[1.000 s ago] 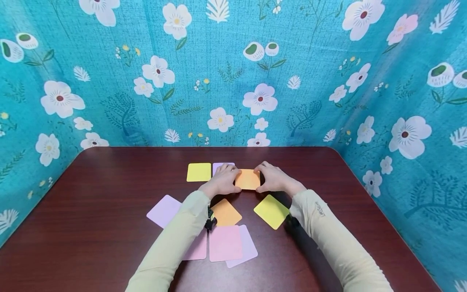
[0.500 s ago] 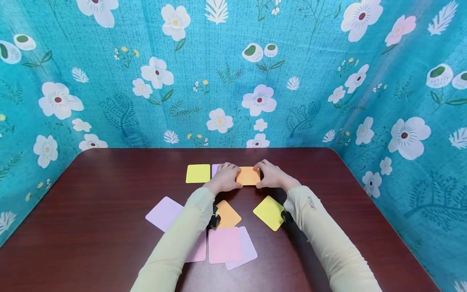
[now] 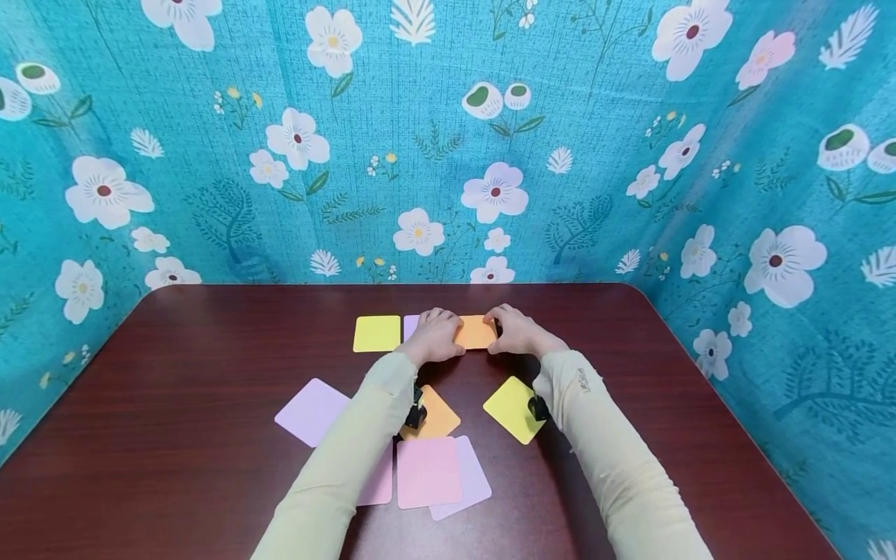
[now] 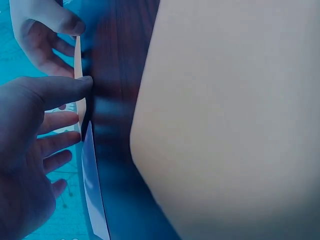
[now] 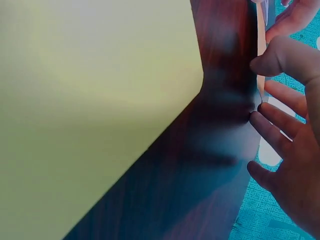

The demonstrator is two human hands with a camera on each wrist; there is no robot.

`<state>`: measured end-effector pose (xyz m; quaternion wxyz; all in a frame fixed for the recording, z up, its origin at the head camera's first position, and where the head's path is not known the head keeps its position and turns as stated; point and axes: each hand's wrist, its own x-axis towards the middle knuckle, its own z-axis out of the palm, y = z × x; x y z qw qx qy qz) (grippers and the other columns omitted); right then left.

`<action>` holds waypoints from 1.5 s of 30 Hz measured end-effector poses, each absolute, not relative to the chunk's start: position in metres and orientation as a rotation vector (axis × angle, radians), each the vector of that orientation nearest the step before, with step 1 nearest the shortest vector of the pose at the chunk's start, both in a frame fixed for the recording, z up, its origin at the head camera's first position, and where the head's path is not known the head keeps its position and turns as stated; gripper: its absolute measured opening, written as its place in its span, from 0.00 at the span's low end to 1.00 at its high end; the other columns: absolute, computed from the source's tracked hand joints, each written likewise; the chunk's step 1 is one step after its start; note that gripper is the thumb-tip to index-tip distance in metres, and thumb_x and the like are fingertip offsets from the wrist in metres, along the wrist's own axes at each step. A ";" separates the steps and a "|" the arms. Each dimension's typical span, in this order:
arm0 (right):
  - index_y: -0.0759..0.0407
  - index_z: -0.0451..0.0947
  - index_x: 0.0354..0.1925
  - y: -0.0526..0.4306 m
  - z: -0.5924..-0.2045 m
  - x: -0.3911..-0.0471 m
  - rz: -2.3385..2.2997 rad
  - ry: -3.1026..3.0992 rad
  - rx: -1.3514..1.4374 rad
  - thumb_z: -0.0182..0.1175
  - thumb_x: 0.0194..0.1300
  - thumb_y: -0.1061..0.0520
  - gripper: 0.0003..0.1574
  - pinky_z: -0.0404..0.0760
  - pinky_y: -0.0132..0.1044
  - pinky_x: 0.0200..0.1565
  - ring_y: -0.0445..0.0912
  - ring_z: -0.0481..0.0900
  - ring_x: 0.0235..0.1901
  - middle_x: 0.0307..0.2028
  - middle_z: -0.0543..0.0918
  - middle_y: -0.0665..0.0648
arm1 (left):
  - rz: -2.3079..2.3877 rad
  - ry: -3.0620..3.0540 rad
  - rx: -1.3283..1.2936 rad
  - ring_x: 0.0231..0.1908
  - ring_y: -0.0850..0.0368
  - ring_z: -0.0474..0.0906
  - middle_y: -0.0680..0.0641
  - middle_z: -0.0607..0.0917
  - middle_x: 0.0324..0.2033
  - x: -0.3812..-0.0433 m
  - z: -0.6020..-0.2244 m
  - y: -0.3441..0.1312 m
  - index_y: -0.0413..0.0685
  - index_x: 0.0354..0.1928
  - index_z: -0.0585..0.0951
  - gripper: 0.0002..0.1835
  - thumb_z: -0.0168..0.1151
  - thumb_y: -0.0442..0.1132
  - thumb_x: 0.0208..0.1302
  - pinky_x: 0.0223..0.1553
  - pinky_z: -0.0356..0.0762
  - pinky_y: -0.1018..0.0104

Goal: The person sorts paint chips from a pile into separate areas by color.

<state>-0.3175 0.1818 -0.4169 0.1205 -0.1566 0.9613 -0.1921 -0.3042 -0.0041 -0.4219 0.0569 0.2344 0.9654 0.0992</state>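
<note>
An orange square card (image 3: 476, 332) lies between my two hands near the far side of the table. My left hand (image 3: 435, 334) pinches its left side, thumb at the near edge and fingers behind. On the right side my right hand (image 3: 518, 330) grips it the same way. Edge-on, the card (image 4: 78, 60) appears as a thin strip in the left wrist view, and the right wrist view also has it as a strip (image 5: 260, 40). Left of it, a purple card (image 3: 410, 325) is partly hidden by my left hand, beside a yellow card (image 3: 376, 334).
Nearer lie a tilted purple card (image 3: 311, 412), a second orange card (image 3: 439, 412) and a tilted yellow card (image 3: 511, 406). At the front, a pink card (image 3: 428, 473) overlaps another purple card (image 3: 477, 482); my left sleeve partly covers another pink card (image 3: 379, 481). A floral curtain (image 3: 448, 155) hangs behind.
Both hands have shifted the orange card slightly farther away, toward the row with the yellow and purple cards. The other cards stay where they were.
</note>
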 end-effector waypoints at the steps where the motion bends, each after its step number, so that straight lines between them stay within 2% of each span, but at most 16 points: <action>1: 0.55 0.69 0.53 0.181 -0.417 -0.318 -0.549 2.812 -0.456 0.67 0.44 0.52 0.35 0.67 0.50 0.55 0.52 0.66 0.50 0.54 0.67 0.58 | 0.299 2.931 0.709 0.60 0.50 0.58 0.47 0.71 0.58 -0.305 -0.422 -0.004 0.46 0.57 0.72 0.28 0.59 0.51 0.56 0.63 0.50 0.51; 11: 0.55 0.69 0.54 0.174 -0.415 -0.318 -0.442 2.833 -0.458 0.66 0.46 0.51 0.35 0.60 0.56 0.58 0.54 0.62 0.55 0.58 0.66 0.60 | 0.250 2.937 0.669 0.60 0.51 0.58 0.48 0.70 0.58 -0.308 -0.423 -0.004 0.48 0.58 0.72 0.29 0.58 0.53 0.56 0.63 0.48 0.52; 15: 0.55 0.69 0.54 0.172 -0.415 -0.317 -0.398 2.838 -0.444 0.66 0.47 0.51 0.34 0.59 0.55 0.58 0.54 0.61 0.56 0.59 0.65 0.59 | 0.238 2.924 0.673 0.60 0.51 0.58 0.48 0.70 0.59 -0.307 -0.423 -0.005 0.48 0.58 0.71 0.29 0.57 0.54 0.56 0.64 0.48 0.51; 33: 0.57 0.67 0.56 0.172 -0.413 -0.310 -0.345 2.841 -0.500 0.66 0.47 0.52 0.37 0.55 0.57 0.61 0.55 0.64 0.56 0.58 0.65 0.60 | 0.194 2.938 0.729 0.61 0.50 0.59 0.48 0.70 0.59 -0.302 -0.418 -0.004 0.48 0.60 0.69 0.32 0.57 0.56 0.56 0.64 0.48 0.52; 45: 0.60 0.66 0.59 0.180 -0.405 -0.289 -0.261 2.833 -0.525 0.64 0.48 0.48 0.40 0.62 0.55 0.57 0.54 0.68 0.54 0.55 0.69 0.61 | 0.195 2.911 0.844 0.61 0.50 0.59 0.48 0.71 0.60 -0.285 -0.414 0.005 0.49 0.60 0.70 0.30 0.58 0.54 0.57 0.64 0.46 0.50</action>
